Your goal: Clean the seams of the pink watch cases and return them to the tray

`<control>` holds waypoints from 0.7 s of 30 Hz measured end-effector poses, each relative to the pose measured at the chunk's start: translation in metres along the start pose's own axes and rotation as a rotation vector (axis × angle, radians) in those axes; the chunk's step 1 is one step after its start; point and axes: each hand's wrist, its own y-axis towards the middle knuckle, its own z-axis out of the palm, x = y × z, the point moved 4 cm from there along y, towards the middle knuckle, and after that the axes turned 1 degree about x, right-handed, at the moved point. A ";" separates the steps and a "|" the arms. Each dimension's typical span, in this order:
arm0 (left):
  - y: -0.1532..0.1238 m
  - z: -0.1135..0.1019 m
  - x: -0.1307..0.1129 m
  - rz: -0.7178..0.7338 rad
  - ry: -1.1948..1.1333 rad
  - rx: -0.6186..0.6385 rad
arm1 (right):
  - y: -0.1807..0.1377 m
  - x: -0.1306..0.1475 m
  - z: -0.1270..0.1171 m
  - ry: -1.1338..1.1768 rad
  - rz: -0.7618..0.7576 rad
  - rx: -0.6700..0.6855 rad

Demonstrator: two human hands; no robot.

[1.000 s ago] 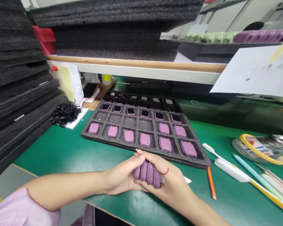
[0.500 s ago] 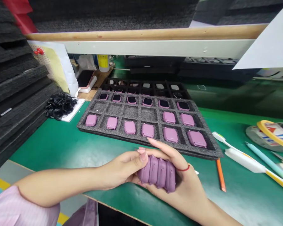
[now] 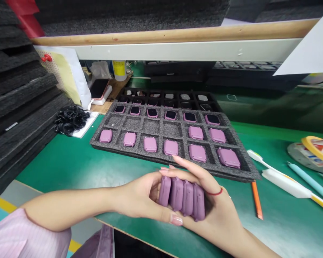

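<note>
Several purple watch cases (image 3: 187,197) stand on edge side by side in my right hand (image 3: 218,208), its fingers curled round them. At the left end of the row, one purple watch case (image 3: 164,191) tilts slightly apart from the others. My left hand (image 3: 141,199) is cupped against that end case, its thumb lying low across the front and its other fingers hidden behind. Just beyond my hands lies a black foam tray (image 3: 150,126), with purple watch cases back up in its near cells and dark-screened watches (image 3: 171,114) farther back. Several second-row cells hold nothing.
Black foam trays (image 3: 21,107) are stacked at the left, beside a pile of black straps (image 3: 72,120). On the right lie an orange stick (image 3: 257,200), a white-and-yellow brush (image 3: 286,183), a light blue pen (image 3: 310,181) and a tape roll (image 3: 312,154). A shelf (image 3: 164,52) crosses above.
My left thumb has moved down from the top of the end case to below the row. A gap has opened between the leftmost case and the others.
</note>
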 end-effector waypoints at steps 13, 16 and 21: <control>0.000 0.003 0.000 -0.008 -0.041 0.005 | -0.002 0.001 0.001 -0.025 -0.001 -0.019; 0.000 0.003 0.000 -0.035 -0.033 -0.007 | -0.002 0.002 0.001 -0.021 -0.013 -0.018; 0.000 0.004 -0.003 -0.031 -0.010 -0.039 | -0.001 0.001 0.003 -0.026 -0.013 -0.027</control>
